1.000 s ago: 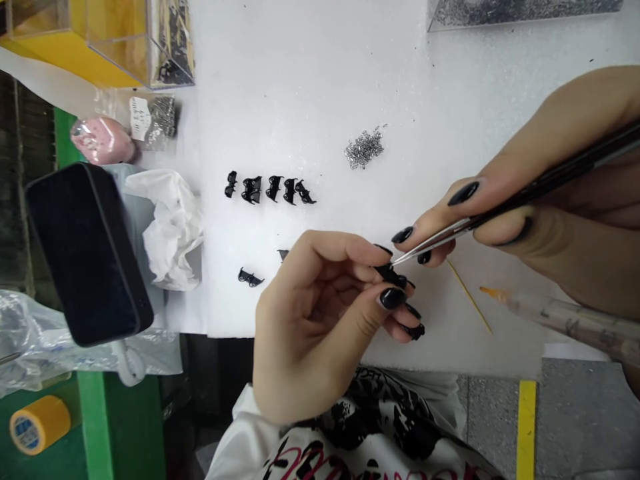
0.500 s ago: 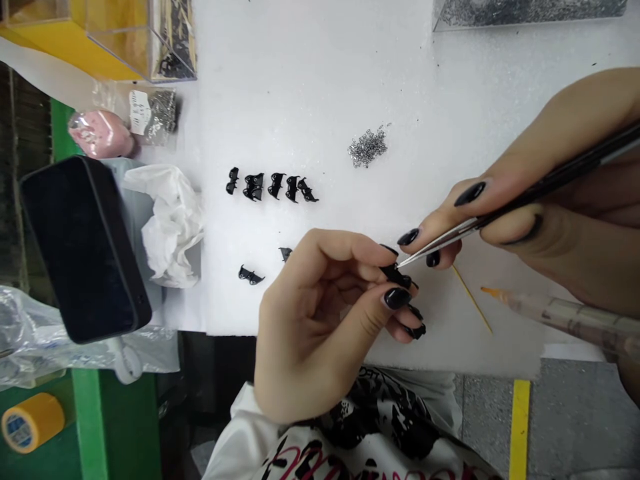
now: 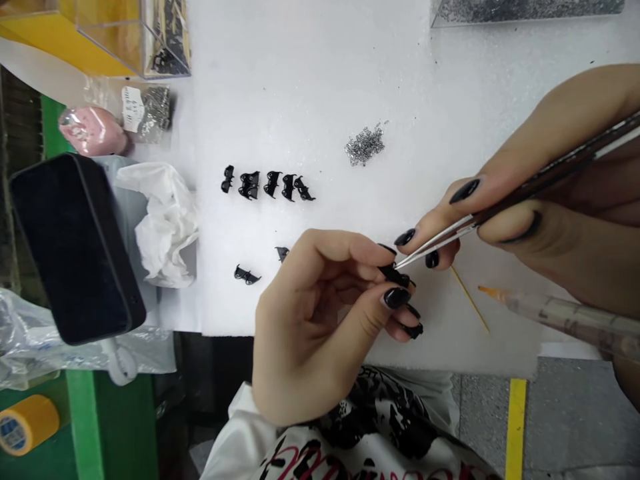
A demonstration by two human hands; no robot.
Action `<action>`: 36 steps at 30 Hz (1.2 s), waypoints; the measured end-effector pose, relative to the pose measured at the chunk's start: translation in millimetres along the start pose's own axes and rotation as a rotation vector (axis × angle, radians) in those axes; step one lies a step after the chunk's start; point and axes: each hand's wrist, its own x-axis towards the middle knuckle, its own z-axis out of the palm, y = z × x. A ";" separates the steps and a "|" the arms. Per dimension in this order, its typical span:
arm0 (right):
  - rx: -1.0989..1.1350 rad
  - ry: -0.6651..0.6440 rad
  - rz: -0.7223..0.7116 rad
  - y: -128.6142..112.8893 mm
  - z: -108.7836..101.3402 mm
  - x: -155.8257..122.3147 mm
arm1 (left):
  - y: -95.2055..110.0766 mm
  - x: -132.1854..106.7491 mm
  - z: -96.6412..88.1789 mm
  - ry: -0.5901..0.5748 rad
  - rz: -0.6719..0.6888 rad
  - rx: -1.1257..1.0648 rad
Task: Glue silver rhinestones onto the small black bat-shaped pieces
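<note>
My left hand (image 3: 320, 333) pinches a small black bat-shaped piece (image 3: 393, 273) between thumb and fingertips. In my right hand (image 3: 530, 187) is a pair of tweezers (image 3: 440, 240), its tips touching or very close to the piece's edge. A clear syringe (image 3: 565, 317) with an orange tip also lies in the right hand, below the tweezers and pointing left. More bat-shaped pieces (image 3: 273, 185) form a row on the white foam sheet (image 3: 300, 80). A single bat piece (image 3: 247, 275) lies nearer, and another is partly behind my left hand. Beyond sits a pile of tiny metal rings (image 3: 365, 145).
A thin yellow stick (image 3: 471, 300) lies under my right hand. To the left are a black phone-like device (image 3: 75, 247), crumpled tissue (image 3: 167, 227), a pink bagged item (image 3: 95, 130) and yellow tape (image 3: 30, 423). Clear boxes (image 3: 530, 10) (image 3: 167, 40) stand at the back.
The tweezers' prongs have spread slightly apart near the bat piece. The whole view has shifted a little, so things on the table appear slightly further left. Both hands keep their hold.
</note>
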 end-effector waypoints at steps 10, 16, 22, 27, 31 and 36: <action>0.109 -0.166 -0.061 -0.2 -4.9 1.5 | -5.9 -1.2 -1.9 -0.055 0.041 -0.017; 0.298 -0.278 -0.053 7.1 -8.7 5.9 | -10.6 0.1 -7.4 -0.133 0.045 -0.008; 0.591 -0.304 0.036 6.6 -9.8 9.8 | -11.1 0.8 -8.2 -0.123 0.054 0.074; 0.791 -0.257 0.115 8.1 -7.4 10.6 | -12.4 -2.8 -8.5 -0.124 0.128 0.229; 0.870 -0.179 0.148 12.9 -5.9 8.9 | -3.6 -4.3 1.3 -0.082 0.294 0.649; 0.862 -0.165 0.157 16.4 -7.4 5.7 | 10.8 4.7 18.4 -0.078 0.419 1.079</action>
